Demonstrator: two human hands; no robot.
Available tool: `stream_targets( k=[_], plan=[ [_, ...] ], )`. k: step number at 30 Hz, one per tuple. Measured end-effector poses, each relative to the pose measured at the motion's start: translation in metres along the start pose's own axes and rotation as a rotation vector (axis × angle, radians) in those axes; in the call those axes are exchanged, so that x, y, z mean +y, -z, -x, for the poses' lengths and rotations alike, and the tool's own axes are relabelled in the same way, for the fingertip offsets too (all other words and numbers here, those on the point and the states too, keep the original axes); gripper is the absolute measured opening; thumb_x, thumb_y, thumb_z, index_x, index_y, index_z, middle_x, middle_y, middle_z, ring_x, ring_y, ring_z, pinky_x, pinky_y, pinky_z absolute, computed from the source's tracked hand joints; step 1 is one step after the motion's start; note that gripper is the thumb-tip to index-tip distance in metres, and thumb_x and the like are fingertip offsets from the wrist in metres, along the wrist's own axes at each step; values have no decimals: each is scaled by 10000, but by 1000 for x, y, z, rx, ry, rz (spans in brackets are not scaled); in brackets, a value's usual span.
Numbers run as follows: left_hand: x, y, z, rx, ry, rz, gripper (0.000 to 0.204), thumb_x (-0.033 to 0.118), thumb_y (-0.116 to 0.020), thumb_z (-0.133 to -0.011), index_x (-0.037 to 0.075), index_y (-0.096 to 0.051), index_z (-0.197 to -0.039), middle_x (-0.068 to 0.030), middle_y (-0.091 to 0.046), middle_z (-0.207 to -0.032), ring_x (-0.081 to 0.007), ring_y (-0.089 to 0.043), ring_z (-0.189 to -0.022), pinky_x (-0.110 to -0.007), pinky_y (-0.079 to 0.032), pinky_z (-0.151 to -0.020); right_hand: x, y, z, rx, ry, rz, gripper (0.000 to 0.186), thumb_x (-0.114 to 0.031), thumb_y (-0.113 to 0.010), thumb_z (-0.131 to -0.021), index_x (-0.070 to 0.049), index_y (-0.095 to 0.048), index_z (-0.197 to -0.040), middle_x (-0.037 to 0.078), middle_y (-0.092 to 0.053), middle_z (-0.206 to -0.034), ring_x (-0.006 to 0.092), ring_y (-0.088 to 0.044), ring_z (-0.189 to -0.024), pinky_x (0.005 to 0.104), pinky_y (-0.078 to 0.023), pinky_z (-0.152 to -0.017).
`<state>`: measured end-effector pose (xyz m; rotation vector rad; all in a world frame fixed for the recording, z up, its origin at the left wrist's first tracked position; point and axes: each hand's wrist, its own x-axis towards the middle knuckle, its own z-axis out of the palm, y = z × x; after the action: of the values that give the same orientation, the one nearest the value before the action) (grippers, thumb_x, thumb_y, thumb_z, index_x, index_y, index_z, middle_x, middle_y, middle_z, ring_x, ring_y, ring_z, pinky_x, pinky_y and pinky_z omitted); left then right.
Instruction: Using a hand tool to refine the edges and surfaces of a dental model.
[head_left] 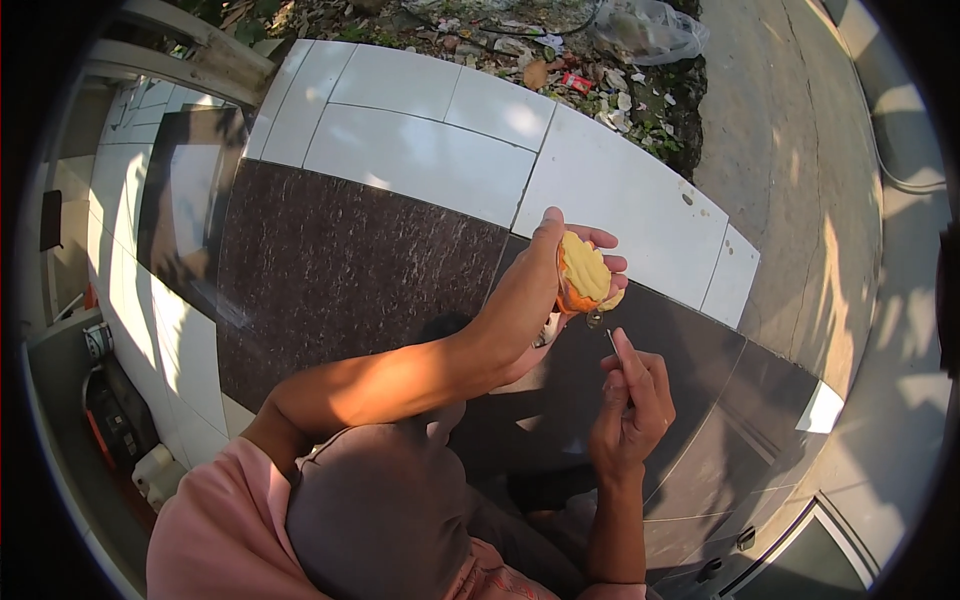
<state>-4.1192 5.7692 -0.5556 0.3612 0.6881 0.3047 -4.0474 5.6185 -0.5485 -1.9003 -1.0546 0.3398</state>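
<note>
Dark grey fabric-covered rounded form (380, 510) is closest to the lens, probably a raised knee, with a pink fabric sleeve (215, 500) left of it. Both sit below and left of the grip.

Left hand (535, 270): thumb and fingers wrapped around a soft, lumpy yellow-and-orange piece (583, 268), held up off the floor, yellow face to camera. Small round glassy-looking part (595, 319) just below the piece; can't tell if attached.

Right hand (635, 405): below and right of the left, fingers bunched narrow, seemingly pinching a thin metallic-looking sliver (611, 342) at the index tip. Sliver points up toward the glassy part; too small to confirm contact.

My read: fine handwork on the lower edge of the piece, tool being lined up. Next move calls for a steady left hold and a small, precise right fingertip motion. Risk: tip slips toward the left fingers.

Surface: dark brown streaked floor tile (350, 260) left of the grip, glossy white border tiles (410, 140) beyond it. Further out, littered soil strip (560, 75) with a clear crumpled plastic bag (655, 30). Grey cracked concrete path (760, 150) up and right of the grip. Far left, black-and-orange case (110, 420) by a wall. Patchy sun, hard shadows.
</note>
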Motion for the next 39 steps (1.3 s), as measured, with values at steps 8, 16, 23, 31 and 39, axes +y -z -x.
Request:
stream_targets(
  k=[8, 16, 23, 31, 39],
  plan=[
    [-3, -1, 0, 26, -129, 49, 509, 449, -224, -1029, 13, -468, -1127, -91, -508, -1007, -199, -614, -971, -340, -543, -919, -19, -6, -18, -74, 44, 110, 388, 78, -632, -797, -83, -683, -1146, 87, -626, -804, 151, -605, -632, 259, -486, -581],
    [3, -4, 2, 43, -97, 53, 475, 444, -281, -1025, 25, -504, -1008, -113, -532, -1058, -209, -623, -986, -341, -567, -848, -19, -8, -25, -84, 60, 151, 391, 69, -636, -801, -105, -687, -1147, 74, -621, -795, 148, -599, -625, 265, -475, -563],
    [-4, 2, -4, 97, -146, -4, 403, 354, -274, -1009, 41, -523, -969, -154, -560, -1126, -237, -640, -961, -347, -582, -751, -17, -22, -20, -109, -13, 158, 422, 122, -575, -825, -65, -654, -1195, 92, -593, -773, 150, -579, -656, 261, -472, -621],
    [-5, -1, -9, 137, -201, 43, 456, 349, -258, -1005, -17, -527, -962, -173, -560, -1138, -236, -656, -879, -324, -599, -665, -15, -54, -5, 106, -79, 93, 417, 110, -536, -855, -50, -631, -1228, 90, -580, -767, 150, -567, -670, 260, -476, -642],
    [-10, 1, -11, 98, -185, 14, 432, 348, -257, -980, 6, -521, -967, -180, -541, -1189, -271, -640, -961, -375, -589, -754, -14, -61, 4, 168, -125, 49, 395, 64, -576, -864, -59, -627, -1236, 117, -619, -835, 186, -610, -704, 295, -495, -612]
  ],
)
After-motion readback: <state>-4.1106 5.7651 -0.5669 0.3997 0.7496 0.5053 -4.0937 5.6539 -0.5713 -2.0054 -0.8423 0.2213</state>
